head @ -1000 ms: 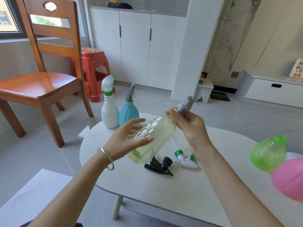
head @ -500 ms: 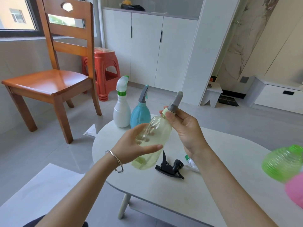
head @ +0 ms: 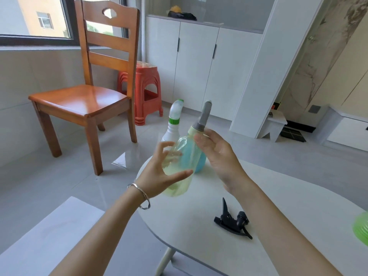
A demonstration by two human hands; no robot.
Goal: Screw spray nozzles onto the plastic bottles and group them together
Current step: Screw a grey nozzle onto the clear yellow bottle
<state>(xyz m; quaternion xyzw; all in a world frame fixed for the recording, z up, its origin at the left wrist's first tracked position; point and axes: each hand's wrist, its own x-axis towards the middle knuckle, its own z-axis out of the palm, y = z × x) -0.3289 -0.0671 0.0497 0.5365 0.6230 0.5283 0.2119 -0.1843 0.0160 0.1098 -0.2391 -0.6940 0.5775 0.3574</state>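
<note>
Left grip (head: 165, 176): grasping the clear bottle (head: 179, 188) round its body; the thumb lies across the front and the fingers show through the wall from behind.
Right grip (head: 217, 156): fingertips at the collar of the grey nozzle (head: 204, 116); the area is blurred, but they appear to pinch it.
Clear bottle: held in the air above the desk (head: 288, 196) edge, tilted, neck toward 1 o'clock.
Grey nozzle: seated on the clear bottle's neck, head pointing to 12 o'clock.
White bottle (head: 170, 134): upright on the desk at 12 o'clock from the left grip, fitted with a green-collared nozzle.
Blue bottle (head: 201, 164): just beside the white bottle, mostly hidden behind the clear bottle.
Black nozzle (head: 232, 223): loose on the desk, at 5 o'clock from the right grip.
Green bottle (head: 361, 230): cropped by the view's edge at 4 o'clock.
Surroundings: wooden chair (head: 85, 100) at 10 o'clock; red stool (head: 147, 82) behind it.
</note>
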